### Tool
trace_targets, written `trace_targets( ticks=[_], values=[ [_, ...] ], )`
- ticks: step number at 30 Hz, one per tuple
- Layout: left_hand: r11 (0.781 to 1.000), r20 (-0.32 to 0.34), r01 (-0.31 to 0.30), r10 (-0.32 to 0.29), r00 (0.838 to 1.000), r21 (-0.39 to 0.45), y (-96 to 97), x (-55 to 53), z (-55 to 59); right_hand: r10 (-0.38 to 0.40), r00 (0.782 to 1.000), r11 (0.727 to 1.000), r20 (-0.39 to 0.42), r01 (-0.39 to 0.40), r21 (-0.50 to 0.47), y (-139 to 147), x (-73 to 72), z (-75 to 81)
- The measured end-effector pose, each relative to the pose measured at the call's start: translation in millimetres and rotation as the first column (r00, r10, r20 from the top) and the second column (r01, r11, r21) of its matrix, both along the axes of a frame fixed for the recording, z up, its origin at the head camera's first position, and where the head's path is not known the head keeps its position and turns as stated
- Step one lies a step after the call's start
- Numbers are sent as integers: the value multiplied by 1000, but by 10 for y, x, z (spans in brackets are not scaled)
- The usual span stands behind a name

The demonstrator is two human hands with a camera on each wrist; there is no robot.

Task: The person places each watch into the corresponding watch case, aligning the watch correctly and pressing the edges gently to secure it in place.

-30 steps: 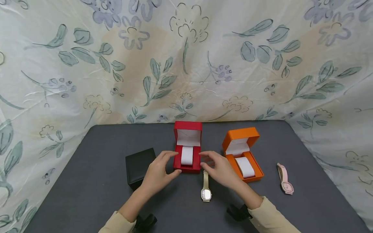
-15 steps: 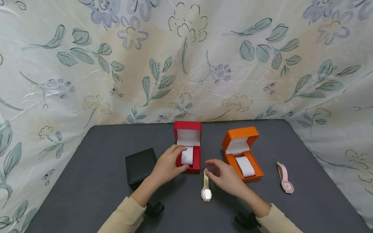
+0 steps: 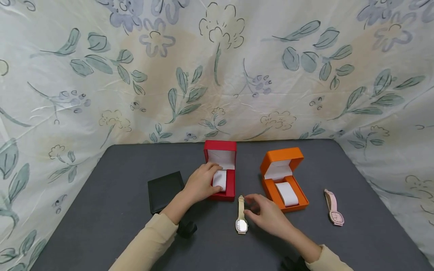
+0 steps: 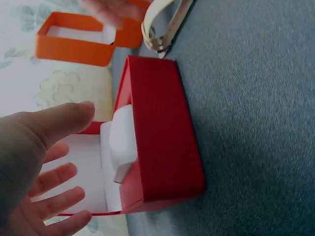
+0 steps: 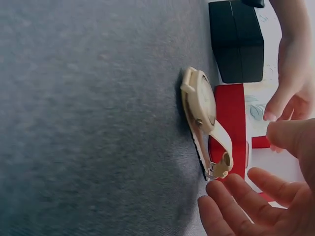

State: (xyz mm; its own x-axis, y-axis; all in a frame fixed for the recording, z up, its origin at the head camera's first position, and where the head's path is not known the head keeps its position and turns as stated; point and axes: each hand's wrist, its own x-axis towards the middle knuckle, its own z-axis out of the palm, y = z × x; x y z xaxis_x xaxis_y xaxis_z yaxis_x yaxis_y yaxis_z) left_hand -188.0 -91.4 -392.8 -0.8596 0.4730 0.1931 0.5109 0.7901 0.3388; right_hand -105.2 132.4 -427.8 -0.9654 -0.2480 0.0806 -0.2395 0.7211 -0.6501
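Observation:
My left hand [image 3: 202, 181] hovers over the left side of an open red watch box [image 3: 231, 184], thumb and fingers spread around its white cushion [image 3: 220, 180]. In the left wrist view there is a gap between the thumb and the cushion [image 4: 124, 140], and nothing lies in the hand. A cream wristwatch [image 3: 241, 226] with its strap buckled rests on the table in front of the red box. Close to the right of its strap is my right hand [image 3: 268, 216], fingers loosely bent. In the right wrist view the fingertips [image 5: 216, 189] are right by the watch's buckle [image 5: 216, 169].
An open orange watch box [image 3: 299, 192] with a white cushion stands to the right. Farther right lies a pink wristwatch [image 3: 333, 210]. A closed black box [image 3: 164, 190] sits left, partly behind my left forearm. A floral cloth [image 3: 237, 94] hangs behind the dark table [image 3: 101, 210].
My left hand has moved right and up, from the red box's left side to over its cushion. The right hand has come away from the box, down and right, beside the cream wristwatch.

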Motion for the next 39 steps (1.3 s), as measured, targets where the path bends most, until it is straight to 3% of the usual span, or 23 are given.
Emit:
trace_targets(
  ticks=[8, 17, 26, 32, 39],
  values=[
    [995, 39, 20, -17, 999, -101, 0, -86, -19, -23, 999, 998, 28, 21, 53, 7, 61, -60],
    [986, 69, 27, -16, 997, -166, 16, -162, -62, 9, 999, 998, 51, -12, 67, -23, 124, -98],
    [982, 105, 23, -3, 994, -190, 32, -179, -88, 25, 999, 995, 39, -29, 93, -52, 149, -144],
    [981, 96, 15, 4, 995, -194, 35, -193, -129, 42, 999, 991, 27, -45, 128, -89, 151, -150],
    [975, 78, 19, -1, 997, -221, 37, -209, -158, 59, 998, 993, 19, -61, 102, -119, 148, -157]
  ],
)
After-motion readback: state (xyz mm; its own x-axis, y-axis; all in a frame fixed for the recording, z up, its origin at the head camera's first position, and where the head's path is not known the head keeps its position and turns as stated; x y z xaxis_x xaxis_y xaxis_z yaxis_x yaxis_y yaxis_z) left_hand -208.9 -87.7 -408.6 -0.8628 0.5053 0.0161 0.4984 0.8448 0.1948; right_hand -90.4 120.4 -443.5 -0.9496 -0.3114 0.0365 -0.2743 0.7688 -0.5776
